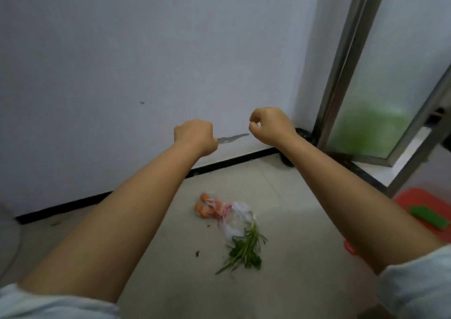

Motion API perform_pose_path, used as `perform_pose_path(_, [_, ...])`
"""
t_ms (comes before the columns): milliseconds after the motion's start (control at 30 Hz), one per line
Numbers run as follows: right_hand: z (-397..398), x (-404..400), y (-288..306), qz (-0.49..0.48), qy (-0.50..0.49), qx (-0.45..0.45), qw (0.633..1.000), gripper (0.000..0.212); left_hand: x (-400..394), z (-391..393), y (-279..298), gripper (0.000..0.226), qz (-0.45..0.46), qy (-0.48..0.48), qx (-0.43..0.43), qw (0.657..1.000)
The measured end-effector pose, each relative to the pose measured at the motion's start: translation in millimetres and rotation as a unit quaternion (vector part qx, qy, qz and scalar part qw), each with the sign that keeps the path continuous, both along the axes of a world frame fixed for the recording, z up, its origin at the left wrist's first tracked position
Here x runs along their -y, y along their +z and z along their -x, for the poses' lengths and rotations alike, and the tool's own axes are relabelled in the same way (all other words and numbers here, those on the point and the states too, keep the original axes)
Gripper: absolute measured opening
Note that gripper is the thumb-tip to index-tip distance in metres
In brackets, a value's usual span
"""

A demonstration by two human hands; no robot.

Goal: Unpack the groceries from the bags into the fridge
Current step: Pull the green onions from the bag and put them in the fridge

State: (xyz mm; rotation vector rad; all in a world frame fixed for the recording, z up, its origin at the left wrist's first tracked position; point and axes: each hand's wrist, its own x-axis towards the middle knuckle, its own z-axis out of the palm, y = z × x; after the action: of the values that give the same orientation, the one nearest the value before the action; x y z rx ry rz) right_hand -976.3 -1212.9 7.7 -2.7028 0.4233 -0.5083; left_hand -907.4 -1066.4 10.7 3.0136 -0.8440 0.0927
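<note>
Both my arms reach forward over the floor toward the white wall. My left hand is curled into a fist and holds nothing that I can see. My right hand is curled too, thumb and forefinger close together, with nothing visible between them. On the floor tiles below lie a thin plastic bag, several small orange fruits in a red-and-white bag, and a bunch of green leafy stalks. No fridge is in view.
A white wall with a black skirting fills the back. A metal-framed frosted glass door stands ajar at the right. A red plastic item with a green thing on it sits at the right edge.
</note>
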Motion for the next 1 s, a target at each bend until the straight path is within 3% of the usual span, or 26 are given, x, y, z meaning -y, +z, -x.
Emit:
perform_pose_path(267, [-166, 58, -133, -0.103, -0.002, -0.146, 0.984, 0.026, 51, -170, -132, 0.028, -0.085, -0.011, -0.128, 0.988])
perform_pose_path(500, [-261, 91, -241, -0.168, -0.055, -0.27, 0.946, 0.028, 82, -274, -240, 0.033, -0.134, -0.04, -0.221, 0.965])
perform_pose_path(767, [-307, 111, -406, -0.253, -0.222, -0.336, 0.88, 0.027, 106, -378, -378, 0.037, -0.203, -0.156, -0.253, 0.933])
perform_pose_path(1000, [-306, 117, -608, -0.339, -0.352, -0.347, 0.801, 0.024, 142, -420, -585, 0.031, -0.236, -0.215, -0.27, 0.908])
